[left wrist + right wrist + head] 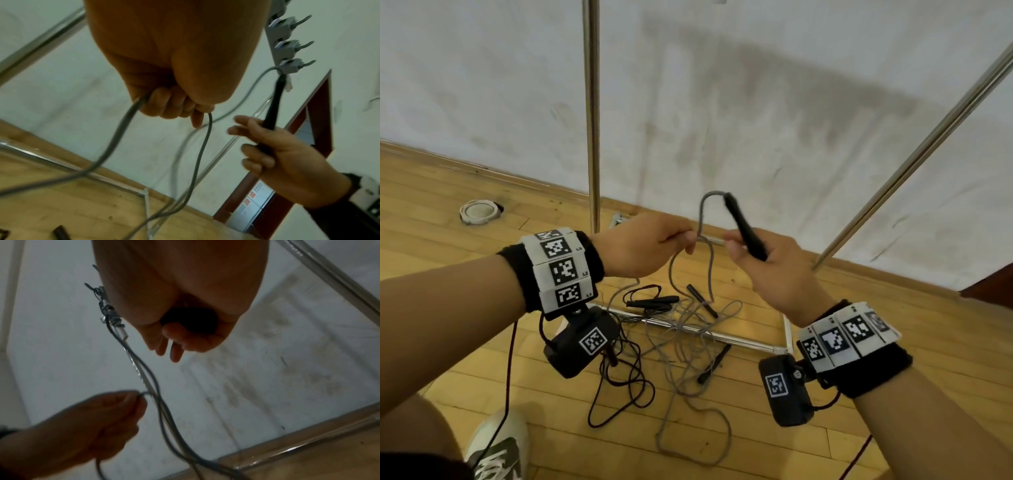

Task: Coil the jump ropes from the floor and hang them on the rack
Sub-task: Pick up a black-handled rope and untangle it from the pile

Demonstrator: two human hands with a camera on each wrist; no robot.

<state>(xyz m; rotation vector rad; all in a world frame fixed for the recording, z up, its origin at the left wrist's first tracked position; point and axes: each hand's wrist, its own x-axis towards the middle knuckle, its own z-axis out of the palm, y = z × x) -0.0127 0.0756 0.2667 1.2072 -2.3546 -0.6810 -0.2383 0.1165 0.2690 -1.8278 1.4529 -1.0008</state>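
Right hand [763,270]: clamped on black handle [744,226]. Left hand [643,245]: pinching grey rope [703,219], raised between hands. Head view only: tangled ropes [671,342] on floor [465,281]. Left wrist view only: rack hooks [287,45].

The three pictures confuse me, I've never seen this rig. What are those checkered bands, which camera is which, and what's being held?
There is no machine, only a person with marker bands and a small camera on each wrist. The big picture comes from a head camera; the other two look along each hand. The right hand grips a black handle of a grey jump rope. The left hand holds that rope's cord. More ropes, grey and black, lie tangled on the wooden floor around the rack's base bar. The left wrist view shows the rack's hooks above.
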